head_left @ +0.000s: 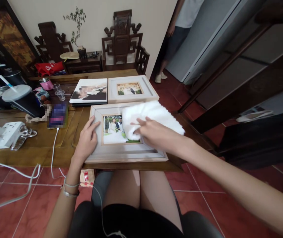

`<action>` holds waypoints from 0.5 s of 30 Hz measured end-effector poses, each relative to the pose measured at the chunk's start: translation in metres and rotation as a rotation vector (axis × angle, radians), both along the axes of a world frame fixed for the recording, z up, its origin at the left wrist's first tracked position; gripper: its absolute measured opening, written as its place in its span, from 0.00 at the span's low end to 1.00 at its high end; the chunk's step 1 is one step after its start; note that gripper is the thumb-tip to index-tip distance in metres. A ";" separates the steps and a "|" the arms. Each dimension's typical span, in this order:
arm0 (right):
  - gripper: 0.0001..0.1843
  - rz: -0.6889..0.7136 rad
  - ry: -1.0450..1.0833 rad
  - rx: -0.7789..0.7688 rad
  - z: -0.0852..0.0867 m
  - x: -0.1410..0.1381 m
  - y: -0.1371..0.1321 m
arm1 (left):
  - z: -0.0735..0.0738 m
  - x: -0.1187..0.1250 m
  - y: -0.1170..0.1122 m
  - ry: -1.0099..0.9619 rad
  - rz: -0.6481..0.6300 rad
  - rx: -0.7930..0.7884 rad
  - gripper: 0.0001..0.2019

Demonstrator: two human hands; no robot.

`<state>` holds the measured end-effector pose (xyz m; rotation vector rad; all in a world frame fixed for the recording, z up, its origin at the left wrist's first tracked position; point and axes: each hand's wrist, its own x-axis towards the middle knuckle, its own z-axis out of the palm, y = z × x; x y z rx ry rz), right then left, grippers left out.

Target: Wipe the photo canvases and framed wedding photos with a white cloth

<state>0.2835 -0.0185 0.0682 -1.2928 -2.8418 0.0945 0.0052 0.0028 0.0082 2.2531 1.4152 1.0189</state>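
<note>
A white-framed wedding photo [113, 129] lies flat at the table's near edge. Along its left border rests my left hand [88, 140], with the fingers stretched out and nothing held in them. My right hand [151, 132] presses a fluffy white cloth [146, 112] onto the right half of the photo, fingers bent into the fabric. The cloth covers the frame's upper right corner and hangs past its right side. Just behind lie a second framed photo [151, 91] and a photo album [89, 97], side by side.
On the wooden table [77, 145] to the left are a phone [58, 114] on a charging cable, a power strip [11, 132], a black lidded cup [23, 99] and a pink cup [46, 84]. Carved chairs [123, 36] stand behind. A person [181, 29] stands at the back right.
</note>
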 end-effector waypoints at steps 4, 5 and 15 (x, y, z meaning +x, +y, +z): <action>0.29 -0.027 0.095 -0.147 0.027 0.008 -0.029 | -0.001 -0.001 0.002 -0.017 -0.033 -0.006 0.20; 0.28 -0.079 0.087 -0.108 0.035 0.009 -0.029 | -0.001 -0.002 0.003 -0.018 -0.042 -0.008 0.20; 0.26 -0.124 -0.162 0.291 -0.013 -0.021 0.037 | -0.002 -0.003 0.005 -0.002 -0.080 0.001 0.21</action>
